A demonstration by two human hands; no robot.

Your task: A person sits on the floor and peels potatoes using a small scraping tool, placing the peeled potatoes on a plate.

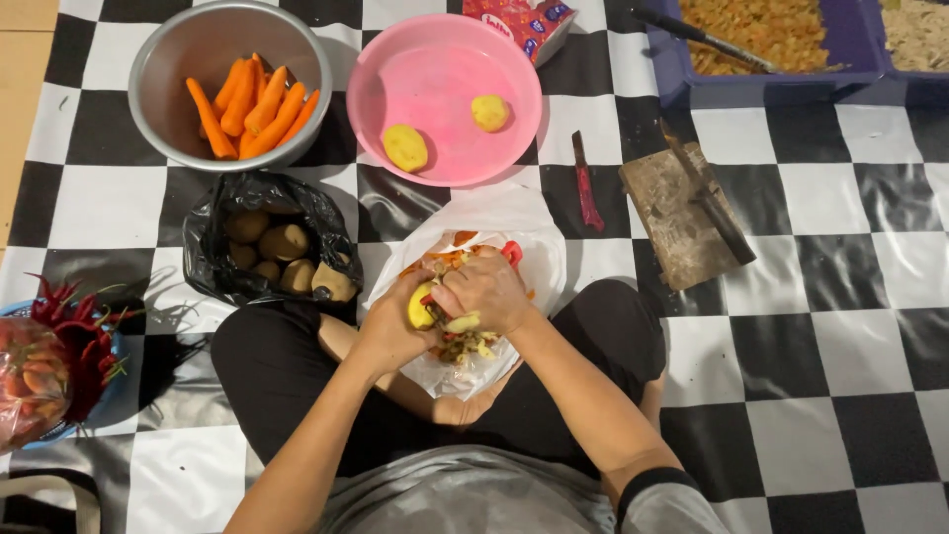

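Head view: left hand (388,331) cups half-peeled potato (421,309) over white bag (514,252), right hand (484,290) at its 3 o'clock clenched on peeler (510,253); likely firm, wet-slippery, best gripped by unpeeled end.

A black-and-white checkered mat (840,326) covers the floor; bare tan floor (25,59) shows at its top left corner, evenly lit.

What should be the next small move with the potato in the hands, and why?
Probably turn the partly peeled yellow potato a little in the left hand, so the right hand with the red-handled peeler reaches remaining skin; peelings already lie on the white plastic bag below.
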